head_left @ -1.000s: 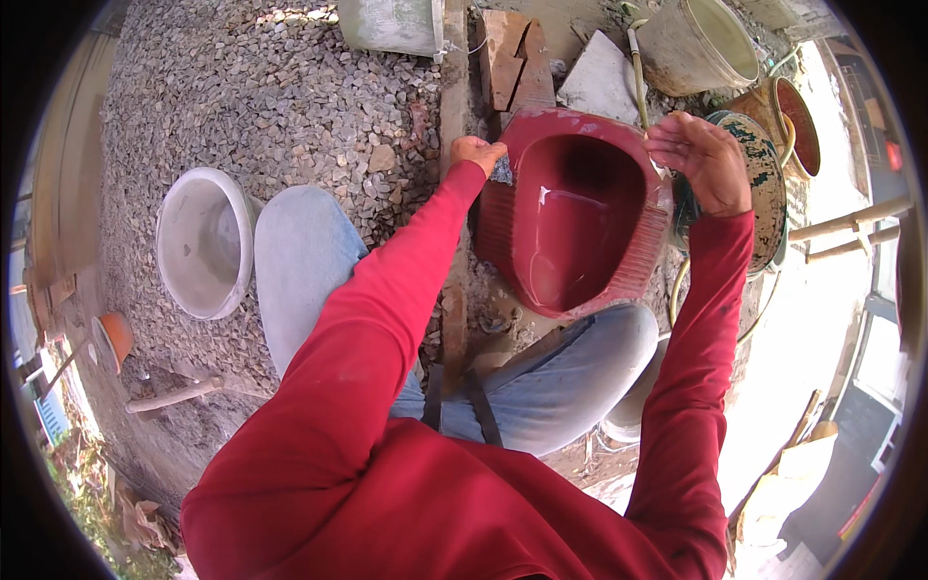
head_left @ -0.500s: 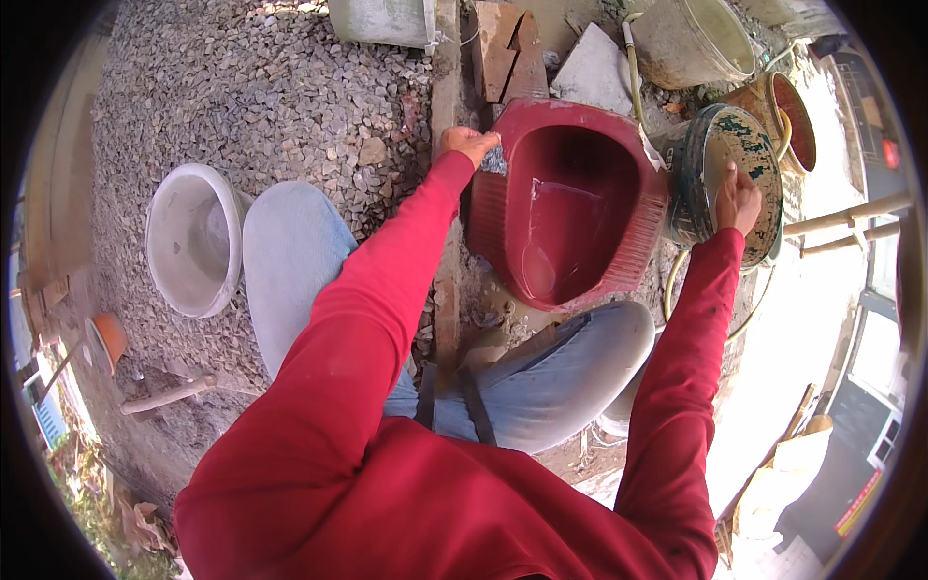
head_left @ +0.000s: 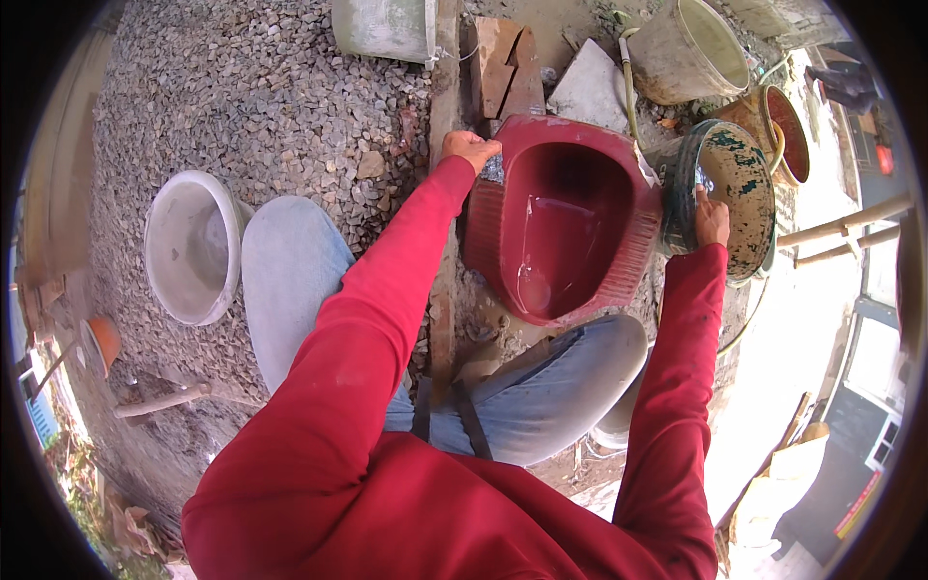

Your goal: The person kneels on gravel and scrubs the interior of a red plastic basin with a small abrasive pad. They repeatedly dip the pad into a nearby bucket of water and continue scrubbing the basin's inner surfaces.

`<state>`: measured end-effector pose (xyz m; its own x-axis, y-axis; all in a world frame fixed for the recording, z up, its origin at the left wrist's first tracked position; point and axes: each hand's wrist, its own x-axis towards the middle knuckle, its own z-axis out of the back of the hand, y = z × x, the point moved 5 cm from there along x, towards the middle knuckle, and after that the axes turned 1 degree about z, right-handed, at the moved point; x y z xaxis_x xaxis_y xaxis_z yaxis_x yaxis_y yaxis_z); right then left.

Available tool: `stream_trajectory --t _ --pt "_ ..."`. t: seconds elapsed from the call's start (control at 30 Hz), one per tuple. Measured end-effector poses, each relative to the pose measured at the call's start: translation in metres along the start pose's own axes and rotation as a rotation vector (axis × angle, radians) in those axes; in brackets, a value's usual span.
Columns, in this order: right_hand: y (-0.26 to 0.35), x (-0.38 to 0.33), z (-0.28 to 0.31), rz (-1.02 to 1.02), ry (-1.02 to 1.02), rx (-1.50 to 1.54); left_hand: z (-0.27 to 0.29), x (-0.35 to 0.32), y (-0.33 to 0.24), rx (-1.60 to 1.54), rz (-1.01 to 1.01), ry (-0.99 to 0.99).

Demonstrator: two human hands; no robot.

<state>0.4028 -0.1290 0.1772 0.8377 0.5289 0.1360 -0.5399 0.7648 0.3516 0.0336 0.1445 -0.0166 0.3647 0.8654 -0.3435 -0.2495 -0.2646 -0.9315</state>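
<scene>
Left hand (head_left: 469, 149) clamped fingers on red squat pan (head_left: 578, 227), seemingly steadying it; right hand (head_left: 713, 222) at bucket (head_left: 680, 166) mouth, grip unclear.

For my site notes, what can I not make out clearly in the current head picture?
In the head view:
Grey patch at the left hand: too small to identify.
Bright spot at the right hand: too small to identify.
Pale rounded thing: mostly hidden behind the right knee.
Greenish bucket: cut off by the upper edge.

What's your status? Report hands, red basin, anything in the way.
Left hand at red basin, upper left edge. Right hand at green bucket's mouth. Basin before knees; bucket crowding its right side.
</scene>
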Motion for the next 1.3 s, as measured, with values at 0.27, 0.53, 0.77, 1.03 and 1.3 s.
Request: stream_trajectory --t 0.27,0.53,0.77,1.03,1.3 --pt "-0.018 0.009 -0.006 0.0 -0.041 -0.105 -0.001 0.006 -0.021 0.165 -0.013 -0.029" --pt "-0.007 0.005 0.0 -0.01 0.027 -0.093 -0.004 0.012 -0.015 0.194 -0.007 -0.027" --pt "0.011 0.001 -0.003 0.025 0.02 -0.036 0.015 0.017 0.011 0.228 -0.022 -0.093" --pt "0.004 0.001 -0.006 0.05 -0.006 -0.059 0.014 0.011 0.005 0.33 0.009 -0.05" --pt "-0.009 0.004 -0.005 0.061 -0.043 -0.1 0.009 0.01 0.002 0.315 -0.028 -0.115"
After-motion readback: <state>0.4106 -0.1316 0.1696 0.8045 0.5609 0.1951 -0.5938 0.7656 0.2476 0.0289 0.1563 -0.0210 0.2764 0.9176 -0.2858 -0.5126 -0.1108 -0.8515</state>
